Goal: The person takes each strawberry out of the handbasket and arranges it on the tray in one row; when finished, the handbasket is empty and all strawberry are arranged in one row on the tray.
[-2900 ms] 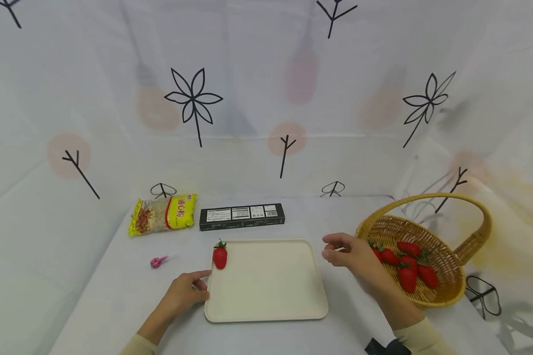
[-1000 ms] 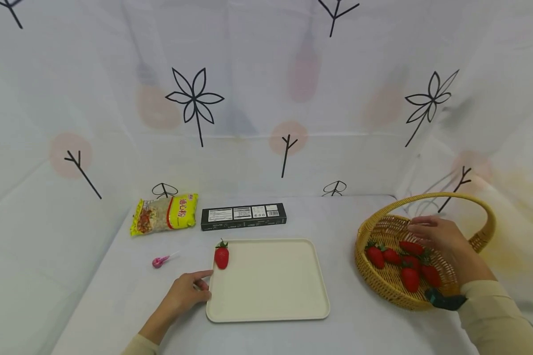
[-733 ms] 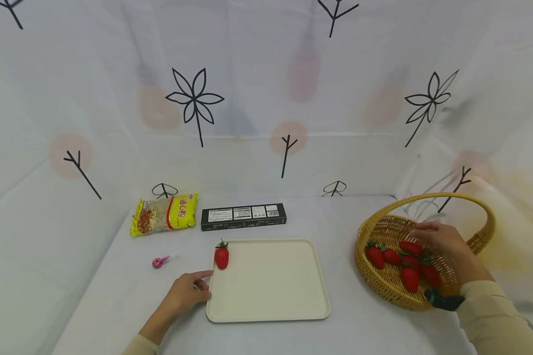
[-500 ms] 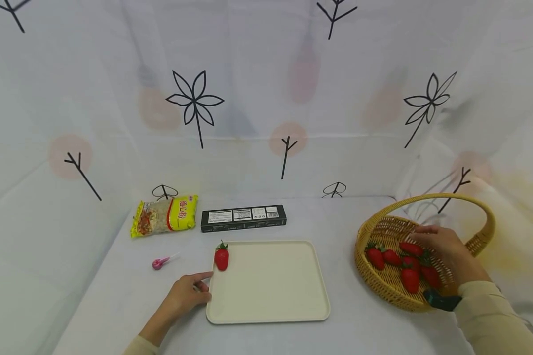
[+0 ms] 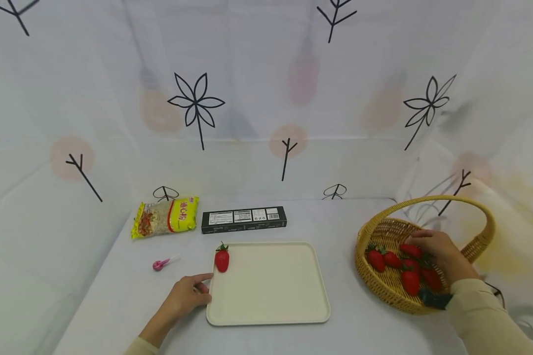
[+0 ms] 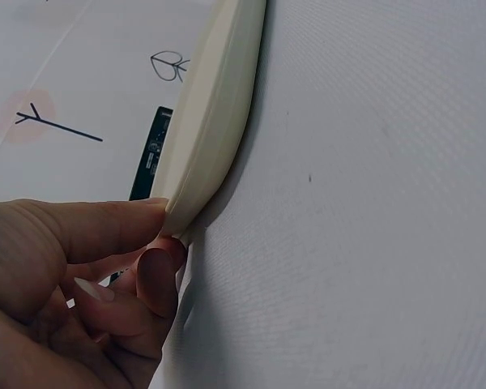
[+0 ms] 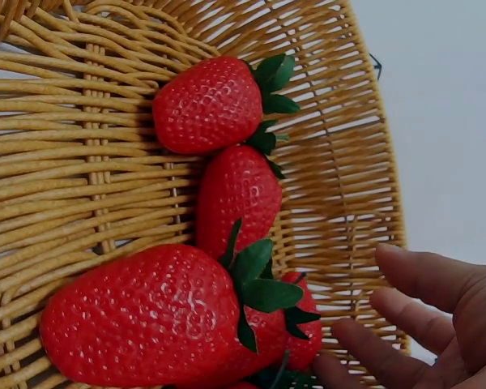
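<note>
My left hand pinches the left rim of a cream tray, with the thumb on the edge and the other fingers curled beside it in the left wrist view. A red strawberry with green leaves lies at the tray's upper left corner. On the right, my right hand reaches under the handle of a wicker basket. Its fingers are spread and loosely bent, close to several strawberries. The right wrist view shows a large strawberry in the basket beside the hand, with no strawberry held.
Behind the tray lies a long black box, with a yellow food packet to its left. A pink lollipop rests left of the tray. A patterned white cloth hangs behind the table.
My right hand has moved right from beside the tray into the basket, then lowered towards the strawberries. The left hand stays at the tray's rim, and the tray's strawberry has not moved.
</note>
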{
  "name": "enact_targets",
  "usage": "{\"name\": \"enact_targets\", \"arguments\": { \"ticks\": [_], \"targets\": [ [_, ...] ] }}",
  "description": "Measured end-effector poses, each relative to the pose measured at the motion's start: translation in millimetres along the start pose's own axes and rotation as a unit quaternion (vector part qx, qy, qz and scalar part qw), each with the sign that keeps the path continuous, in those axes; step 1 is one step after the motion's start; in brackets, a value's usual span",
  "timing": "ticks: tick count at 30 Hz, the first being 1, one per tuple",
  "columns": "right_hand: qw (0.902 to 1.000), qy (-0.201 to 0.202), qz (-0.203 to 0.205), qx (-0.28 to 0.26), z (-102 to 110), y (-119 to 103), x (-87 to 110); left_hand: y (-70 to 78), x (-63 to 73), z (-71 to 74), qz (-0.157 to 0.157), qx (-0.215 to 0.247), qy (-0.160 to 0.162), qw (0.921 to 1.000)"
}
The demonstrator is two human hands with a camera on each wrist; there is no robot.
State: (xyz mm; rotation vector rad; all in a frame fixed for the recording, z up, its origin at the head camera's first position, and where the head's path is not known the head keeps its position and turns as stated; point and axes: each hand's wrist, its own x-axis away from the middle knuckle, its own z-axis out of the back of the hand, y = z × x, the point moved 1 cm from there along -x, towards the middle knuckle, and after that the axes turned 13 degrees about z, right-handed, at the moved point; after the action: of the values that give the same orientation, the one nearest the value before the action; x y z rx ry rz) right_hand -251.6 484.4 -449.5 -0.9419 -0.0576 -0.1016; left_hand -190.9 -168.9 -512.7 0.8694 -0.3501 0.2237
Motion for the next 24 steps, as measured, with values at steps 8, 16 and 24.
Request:
{"name": "enact_targets", "arguments": {
  "ticks": [8, 16, 24],
  "targets": [
    [0.9998, -0.010, 0.014, 0.007, -7.2, 1.8, -6.3, -0.7, -1.3, -0.5, 0.001, 0.001, -0.003, 1.0000],
    [0.9984, -0.009, 0.043, 0.035, -13.4, -0.8, -11.0, -1.4, -1.3, -0.3, 0.007, 0.001, -0.006, 1.0000],
    [0.9955, -0.009, 0.072, 0.062, -16.7, 3.8, -15.5, -1.9, -2.1, -0.3, 0.010, 0.002, -0.004, 0.9999]
  ]
}}
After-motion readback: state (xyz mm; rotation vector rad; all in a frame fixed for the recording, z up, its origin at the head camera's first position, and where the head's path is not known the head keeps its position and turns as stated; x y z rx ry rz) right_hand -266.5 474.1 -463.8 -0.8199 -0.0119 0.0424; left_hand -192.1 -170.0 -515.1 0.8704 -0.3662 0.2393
